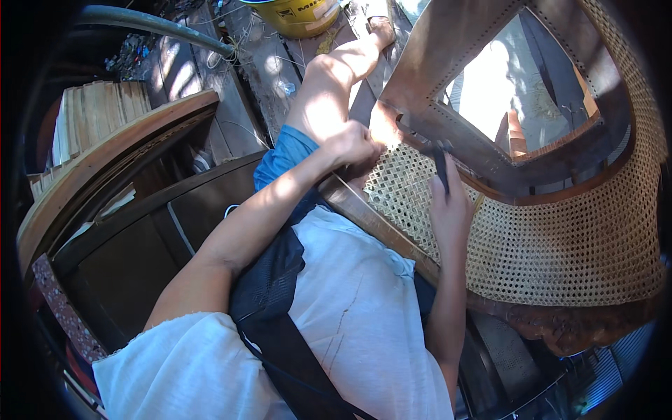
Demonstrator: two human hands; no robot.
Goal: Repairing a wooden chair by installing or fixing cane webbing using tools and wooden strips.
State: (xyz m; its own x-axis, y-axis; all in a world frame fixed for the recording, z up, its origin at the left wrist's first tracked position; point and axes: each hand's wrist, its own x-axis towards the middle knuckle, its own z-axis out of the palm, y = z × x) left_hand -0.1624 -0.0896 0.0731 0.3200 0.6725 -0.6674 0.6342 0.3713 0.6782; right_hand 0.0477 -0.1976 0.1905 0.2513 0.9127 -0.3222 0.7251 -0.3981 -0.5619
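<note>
A wooden chair frame with a curved panel of woven cane lies tilted across my lap and to the right. Small holes run in rows along the wood around its open seat. My left hand is closed at the frame's near-left corner, by the edge of the cane; what its fingers pinch is hidden. In my right hand is a slim dark hand tool, held upright over the cane near the inner rail. The tool's working end is too unclear to name its kind.
A yellow bucket stands on the plank floor ahead, beside my bare foot. At left are a curved wooden piece, stacked wood strips and a dark bench. A grey pipe crosses the upper left.
</note>
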